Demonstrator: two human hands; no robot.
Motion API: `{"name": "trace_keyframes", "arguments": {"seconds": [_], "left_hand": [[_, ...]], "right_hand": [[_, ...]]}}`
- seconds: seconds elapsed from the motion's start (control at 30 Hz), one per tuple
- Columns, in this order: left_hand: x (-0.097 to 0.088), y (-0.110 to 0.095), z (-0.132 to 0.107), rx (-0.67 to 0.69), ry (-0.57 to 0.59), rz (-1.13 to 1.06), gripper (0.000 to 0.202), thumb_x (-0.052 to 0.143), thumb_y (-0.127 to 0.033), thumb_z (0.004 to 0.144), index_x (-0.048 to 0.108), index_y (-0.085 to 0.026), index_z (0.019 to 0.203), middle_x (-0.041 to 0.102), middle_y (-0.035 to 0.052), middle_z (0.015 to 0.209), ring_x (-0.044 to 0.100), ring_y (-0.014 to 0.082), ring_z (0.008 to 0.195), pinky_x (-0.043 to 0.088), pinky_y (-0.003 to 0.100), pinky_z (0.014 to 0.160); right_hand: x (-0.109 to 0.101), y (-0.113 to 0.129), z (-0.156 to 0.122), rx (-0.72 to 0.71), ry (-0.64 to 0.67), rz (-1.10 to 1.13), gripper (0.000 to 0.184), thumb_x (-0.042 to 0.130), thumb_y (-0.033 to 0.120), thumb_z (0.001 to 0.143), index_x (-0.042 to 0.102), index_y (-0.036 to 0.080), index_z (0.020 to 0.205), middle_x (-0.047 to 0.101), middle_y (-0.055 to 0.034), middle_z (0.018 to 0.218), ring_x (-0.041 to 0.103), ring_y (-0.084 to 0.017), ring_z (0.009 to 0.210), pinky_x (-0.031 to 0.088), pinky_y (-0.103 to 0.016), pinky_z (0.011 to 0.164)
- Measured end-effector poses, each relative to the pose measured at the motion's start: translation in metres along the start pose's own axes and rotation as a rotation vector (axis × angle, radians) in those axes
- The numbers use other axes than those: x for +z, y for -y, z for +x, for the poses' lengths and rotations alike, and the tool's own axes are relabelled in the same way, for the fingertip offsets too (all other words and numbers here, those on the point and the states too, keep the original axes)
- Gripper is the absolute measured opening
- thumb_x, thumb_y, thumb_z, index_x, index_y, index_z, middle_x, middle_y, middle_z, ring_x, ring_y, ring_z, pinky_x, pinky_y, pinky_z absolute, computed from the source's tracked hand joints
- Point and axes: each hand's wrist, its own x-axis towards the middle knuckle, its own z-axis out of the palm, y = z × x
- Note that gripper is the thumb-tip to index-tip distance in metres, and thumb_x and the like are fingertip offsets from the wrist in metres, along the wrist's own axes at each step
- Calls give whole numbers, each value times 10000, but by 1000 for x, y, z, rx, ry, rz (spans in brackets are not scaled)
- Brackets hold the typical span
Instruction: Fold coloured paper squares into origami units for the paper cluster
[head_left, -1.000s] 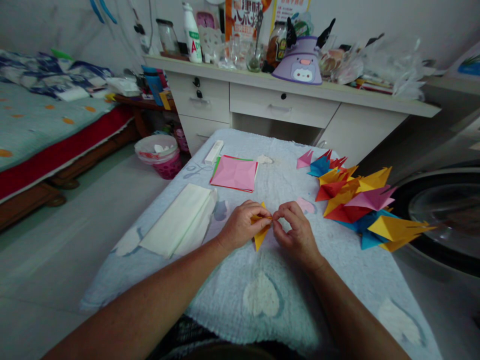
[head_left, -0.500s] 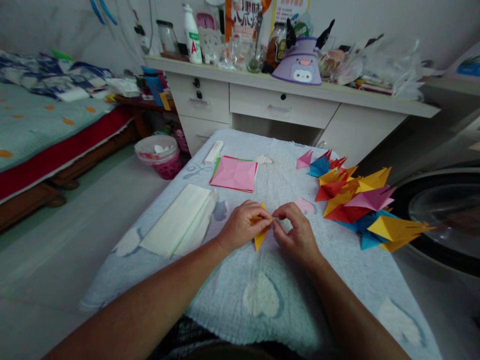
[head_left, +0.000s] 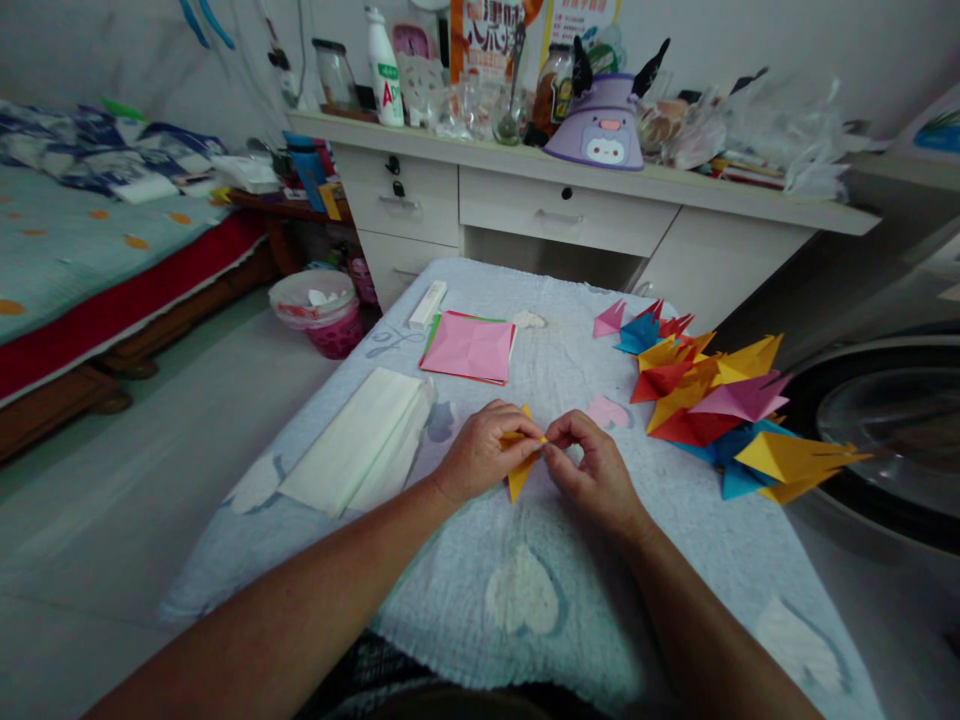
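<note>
A folded piece of yellow origami paper (head_left: 519, 482) is held low over the cloth-covered table (head_left: 465, 590). My left hand (head_left: 484, 450) is closed on its body, hiding much of it. At the paper's right tip, the thumb and forefinger of my right hand (head_left: 592, 465) pinch together; the small end between them is mostly hidden. Several folded paper cranes (head_left: 697, 400) in yellow, red, blue and pink lie in a heap to the right. A stack of square paper sheets (head_left: 469, 347), pink on top, rests beyond my left hand.
Left of my hands lies a pale folded packet (head_left: 356, 440). A small white box (head_left: 428, 305) sits near the table's left edge. Behind stands a white desk (head_left: 510, 190) with a purple visor (head_left: 600, 115). A pink bin (head_left: 330, 320) is on the floor, and a washing machine (head_left: 892, 440) on the right.
My right fingertips have shifted very slightly at the paper's tip, the thumb and forefinger now closer together. My left hand and the paper have stayed in place.
</note>
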Motion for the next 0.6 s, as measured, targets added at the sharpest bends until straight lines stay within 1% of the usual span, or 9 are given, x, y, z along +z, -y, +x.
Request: {"name": "trace_keyframes", "arguments": {"seconds": [0.1, 0.23, 0.4, 0.6], "left_hand": [[1, 1, 0, 10, 9, 7, 58, 675, -148, 806, 703, -199, 797, 670, 13, 757, 585, 161, 788, 437, 293, 750], [1, 2, 0, 19, 18, 10, 76, 667, -140, 804, 705, -206, 806, 671, 10, 760, 589, 159, 785, 436, 295, 756], [0, 2, 0, 16, 24, 15, 83, 653, -139, 807, 703, -204, 795, 671, 15, 754, 588, 164, 786, 437, 299, 753], [0, 1, 0, 20, 26, 36, 94, 660, -133, 807, 703, -211, 837, 671, 11, 769, 580, 165, 800, 435, 293, 753]], "right_hand": [[-1, 0, 0, 35, 28, 56, 56, 536, 217, 832, 572, 194, 797, 561, -6, 749, 531, -155, 714, 428, -279, 661], [-1, -2, 0, 70, 27, 115, 98, 518, 245, 849, 566, 194, 780, 544, 0, 723, 502, -143, 681, 415, -265, 630], [3, -5, 1, 112, 16, 145, 77, 528, 231, 815, 554, 191, 754, 526, 13, 681, 480, -130, 639, 403, -252, 600], [4, -4, 2, 104, 21, 150, 61, 517, 210, 781, 533, 196, 724, 512, 20, 660, 474, -127, 629, 399, -249, 599]]}}
